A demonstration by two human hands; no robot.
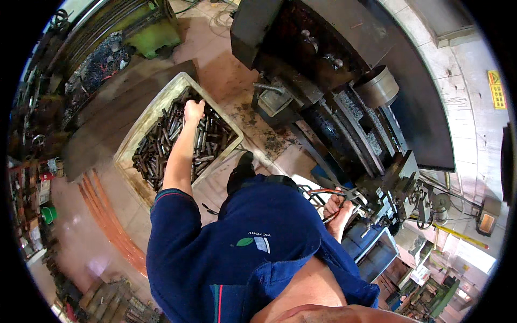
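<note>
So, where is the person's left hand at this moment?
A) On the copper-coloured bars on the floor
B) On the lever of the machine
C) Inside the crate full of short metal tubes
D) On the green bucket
C: the left hand reaches down into the pale crate and rests among the short dark metal tubes, while the right hand is over at the machine, on a wire-handled tool.

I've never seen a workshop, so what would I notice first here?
First, the crate of dark metal tubes on the floor at upper left, with the left hand reaching into it. Then the big dark machine at upper right, where the right hand grips a metal handle low at its front.
</note>
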